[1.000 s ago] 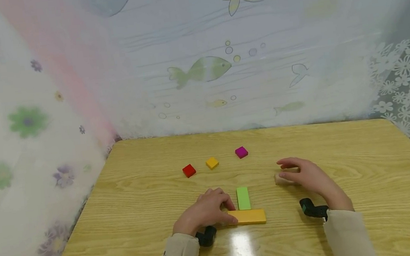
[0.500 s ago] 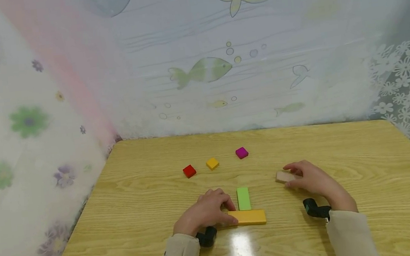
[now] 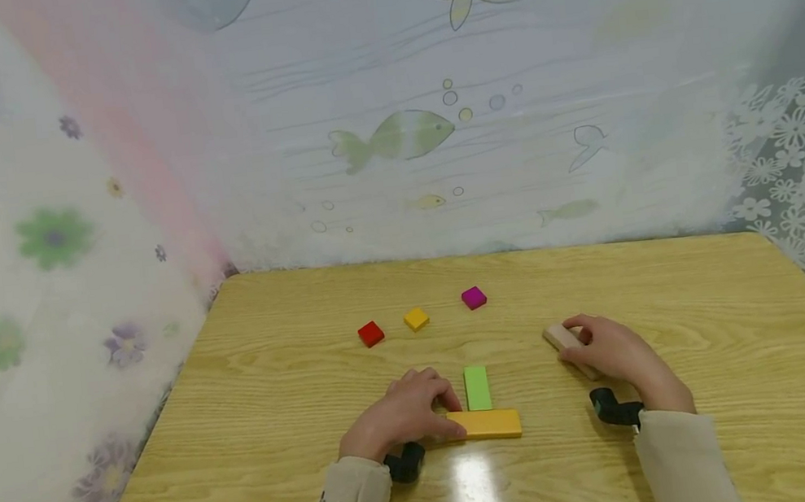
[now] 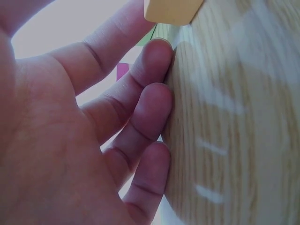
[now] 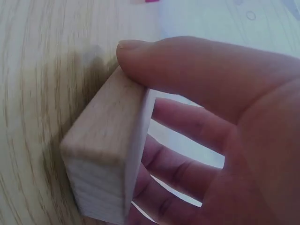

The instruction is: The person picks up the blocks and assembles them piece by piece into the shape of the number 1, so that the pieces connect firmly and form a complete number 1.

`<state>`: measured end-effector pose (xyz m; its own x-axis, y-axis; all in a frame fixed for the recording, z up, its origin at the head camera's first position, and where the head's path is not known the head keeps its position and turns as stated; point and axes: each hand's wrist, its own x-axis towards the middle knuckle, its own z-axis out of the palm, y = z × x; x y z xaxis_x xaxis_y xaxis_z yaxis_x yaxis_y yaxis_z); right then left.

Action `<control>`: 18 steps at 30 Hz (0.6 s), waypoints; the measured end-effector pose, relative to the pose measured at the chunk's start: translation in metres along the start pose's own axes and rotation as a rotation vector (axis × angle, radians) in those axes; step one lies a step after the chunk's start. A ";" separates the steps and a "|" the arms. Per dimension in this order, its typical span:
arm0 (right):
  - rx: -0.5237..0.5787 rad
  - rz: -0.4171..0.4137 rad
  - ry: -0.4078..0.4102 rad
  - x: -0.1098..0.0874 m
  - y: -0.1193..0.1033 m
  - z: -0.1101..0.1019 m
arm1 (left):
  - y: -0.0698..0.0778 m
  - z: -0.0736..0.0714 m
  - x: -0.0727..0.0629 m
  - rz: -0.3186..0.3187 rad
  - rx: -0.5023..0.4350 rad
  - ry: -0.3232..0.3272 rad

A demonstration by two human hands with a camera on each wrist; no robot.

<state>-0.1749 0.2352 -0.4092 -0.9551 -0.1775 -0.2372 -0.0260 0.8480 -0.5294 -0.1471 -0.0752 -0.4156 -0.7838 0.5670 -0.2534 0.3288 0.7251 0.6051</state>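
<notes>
My left hand [image 3: 398, 415] pinches the left end of a yellow-orange rectangular block [image 3: 490, 424], which lies flat on the table. In the left wrist view that block [image 4: 171, 11] is at the top edge, and the other fingertips [image 4: 154, 105] rest by the tabletop. A light green block [image 3: 477, 388] lies behind it, its near end meeting the long side. On the right, my right hand [image 3: 620, 359] holds a plain wooden block [image 3: 562, 338] slantwise. Up close, that wooden block [image 5: 105, 126] sits between thumb and fingers; whether it touches the table I cannot tell.
Farther back on the wooden table [image 3: 279, 411] lie three small square pieces: red [image 3: 371, 334], yellow [image 3: 416, 319] and purple [image 3: 474, 297]. A fish-patterned curtain [image 3: 393, 162] hangs behind the table's far edge. Another, flowered curtain [image 3: 63, 319] runs along the left.
The wooden block has turned in my right hand's grip, from lying crosswise to slanting toward me. My left hand and the yellow-orange block have stayed put.
</notes>
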 end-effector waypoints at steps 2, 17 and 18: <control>0.012 0.002 -0.003 0.000 -0.002 -0.001 | 0.001 -0.001 -0.001 -0.002 -0.004 0.000; 0.163 0.027 -0.019 0.004 -0.007 0.000 | 0.002 -0.001 -0.001 0.002 0.007 0.000; 0.178 0.018 -0.020 0.005 -0.007 0.001 | 0.002 -0.001 -0.001 0.002 0.008 0.002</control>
<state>-0.1790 0.2280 -0.4071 -0.9488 -0.1741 -0.2636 0.0460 0.7494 -0.6605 -0.1463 -0.0747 -0.4140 -0.7838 0.5680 -0.2509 0.3346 0.7267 0.5999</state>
